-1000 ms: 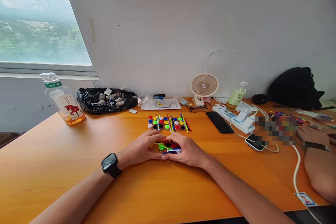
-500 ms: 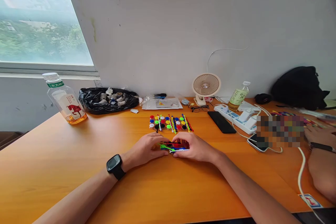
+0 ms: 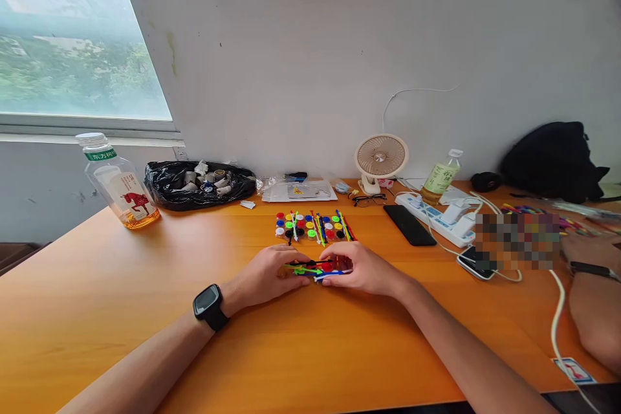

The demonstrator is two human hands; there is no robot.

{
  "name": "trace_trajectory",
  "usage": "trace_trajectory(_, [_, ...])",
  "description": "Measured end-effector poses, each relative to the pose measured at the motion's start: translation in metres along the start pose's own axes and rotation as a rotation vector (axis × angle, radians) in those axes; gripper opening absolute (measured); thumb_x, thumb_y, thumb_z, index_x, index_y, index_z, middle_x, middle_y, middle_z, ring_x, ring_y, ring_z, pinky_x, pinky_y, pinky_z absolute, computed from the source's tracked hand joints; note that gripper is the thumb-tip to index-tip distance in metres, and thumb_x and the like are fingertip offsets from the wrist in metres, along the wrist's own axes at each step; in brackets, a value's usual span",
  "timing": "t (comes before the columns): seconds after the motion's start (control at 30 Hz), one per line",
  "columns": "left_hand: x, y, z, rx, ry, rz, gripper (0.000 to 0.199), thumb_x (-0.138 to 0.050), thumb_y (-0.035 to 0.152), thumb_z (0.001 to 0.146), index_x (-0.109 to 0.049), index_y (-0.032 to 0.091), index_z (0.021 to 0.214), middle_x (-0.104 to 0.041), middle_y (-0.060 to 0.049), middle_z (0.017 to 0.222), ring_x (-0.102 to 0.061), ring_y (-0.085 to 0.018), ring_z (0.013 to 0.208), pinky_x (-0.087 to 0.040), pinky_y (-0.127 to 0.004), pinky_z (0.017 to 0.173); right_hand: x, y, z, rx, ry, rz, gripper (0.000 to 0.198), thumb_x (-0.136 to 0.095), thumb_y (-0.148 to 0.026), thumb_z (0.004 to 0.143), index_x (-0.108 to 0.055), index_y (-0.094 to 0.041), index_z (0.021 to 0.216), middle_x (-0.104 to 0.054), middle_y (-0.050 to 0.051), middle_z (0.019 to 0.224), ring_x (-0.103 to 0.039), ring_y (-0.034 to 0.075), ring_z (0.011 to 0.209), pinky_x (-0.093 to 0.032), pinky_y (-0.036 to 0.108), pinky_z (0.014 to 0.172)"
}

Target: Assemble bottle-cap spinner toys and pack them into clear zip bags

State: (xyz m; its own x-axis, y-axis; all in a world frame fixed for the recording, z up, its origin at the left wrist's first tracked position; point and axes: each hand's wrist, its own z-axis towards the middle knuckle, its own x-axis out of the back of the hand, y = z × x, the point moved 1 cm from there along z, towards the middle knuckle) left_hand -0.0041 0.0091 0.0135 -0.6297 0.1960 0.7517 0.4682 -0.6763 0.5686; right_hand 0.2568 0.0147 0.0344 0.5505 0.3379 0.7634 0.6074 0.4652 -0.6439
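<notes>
Cluster of coloured plastic sticks and discs (image 3: pixel 319 271) on a wooden bench (image 3: pixel 291 356), between a person's two hands.
The cluster lies about midway between the bench's front and back edges. The left hand (image 3: pixel 268 276), with a black watch (image 3: pixel 207 299) on its wrist, curves round one end; the right hand (image 3: pixel 369 270) curves round the other. On each, thumb and fingers stand apart, thumb toward the front edge; whether they grip the pieces, I cannot tell. Just beyond, toward the back edge, are rows of discs (image 3: pixel 311 233) with sticks among them. A bottle (image 3: pixel 127 197) stands near the back left corner, a small fan (image 3: pixel 381 157) by the back edge.
</notes>
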Motion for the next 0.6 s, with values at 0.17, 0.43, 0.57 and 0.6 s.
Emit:
trace_trajectory(0.17, [0.0,0.001,0.0,-0.001,0.025,0.006,0.035,-0.074,0.044,0.094,-0.073,0.026,0.124,-0.079,-0.004,0.115,-0.074,-0.022,0.101,-0.057,-0.031,0.087,0.0,-0.002,-0.001,-0.006,0.012,-0.019,0.037,-0.083,-0.045,0.082,-0.076,-0.024,0.112,-0.076,0.002,0.097,-0.064,0.018,0.081,-0.045,0.026,0.067])
trace_trajectory(0.43, [0.003,0.001,0.0,-0.024,0.061,0.056,0.041,-0.072,0.049,0.094,-0.071,0.026,0.127,-0.076,-0.007,0.118,-0.072,-0.024,0.105,-0.058,-0.037,0.092,0.002,-0.007,-0.004,0.053,0.075,-0.098,0.045,-0.083,-0.056,0.08,-0.074,-0.025,0.111,-0.076,0.004,0.103,-0.068,0.022,0.089,-0.05,0.029,0.074])
trace_trajectory(0.57, [0.02,-0.005,0.006,-0.021,0.204,0.123,0.037,-0.063,0.045,0.1,-0.066,0.027,0.132,-0.069,-0.01,0.13,-0.065,-0.027,0.122,-0.054,-0.043,0.105,0.007,-0.009,-0.005,0.14,0.219,-0.158,0.044,-0.075,-0.059,0.088,-0.072,-0.023,0.113,-0.074,0.007,0.106,-0.068,0.024,0.095,-0.052,0.034,0.084])
trace_trajectory(0.6, [0.026,-0.009,0.008,0.006,0.241,0.144,0.036,-0.06,0.044,0.102,-0.065,0.027,0.133,-0.068,-0.01,0.132,-0.064,-0.028,0.124,-0.054,-0.044,0.106,0.009,-0.011,-0.004,0.164,0.249,-0.176,0.041,-0.073,-0.058,0.091,-0.072,-0.022,0.111,-0.074,0.007,0.105,-0.068,0.024,0.095,-0.051,0.035,0.084])
